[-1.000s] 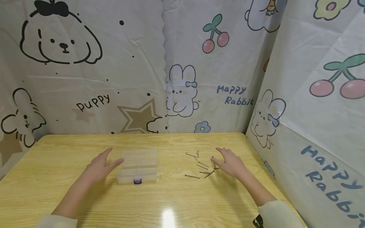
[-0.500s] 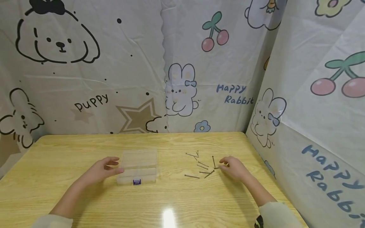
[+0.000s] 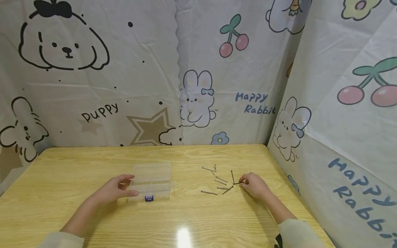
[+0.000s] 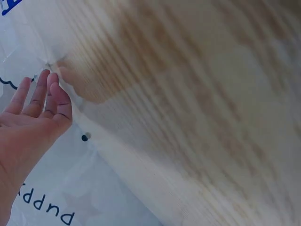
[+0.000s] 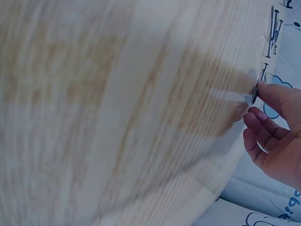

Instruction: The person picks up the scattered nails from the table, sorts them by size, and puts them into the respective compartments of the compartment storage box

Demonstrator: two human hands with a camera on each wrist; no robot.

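Observation:
A clear plastic box [image 3: 152, 174] with a purple label [image 3: 149, 198] on its front lies left of centre on the table. My left hand [image 3: 116, 188] rests at the box's left side, its thumb over the front left corner. In the left wrist view the fingers of the left hand [image 4: 35, 110] are fairly straight. Several dark nails [image 3: 209, 192] are scattered to the right of the box. At their right end my right hand [image 3: 254, 184] pinches one nail [image 3: 237, 183] between thumb and forefinger. The nail's tip lies beside an upright-pointing nail [image 3: 232, 176].
The wood-grain table [image 3: 155, 224] meets a printed cloth backdrop [image 3: 149, 86] at its far edge. Another printed cloth panel [image 3: 335, 137] borders the table on the right. Light glares on the front of the tabletop.
Both hands have come down from above the table. The left hand has reached the box's left side, and the right fingers have drawn together around a nail.

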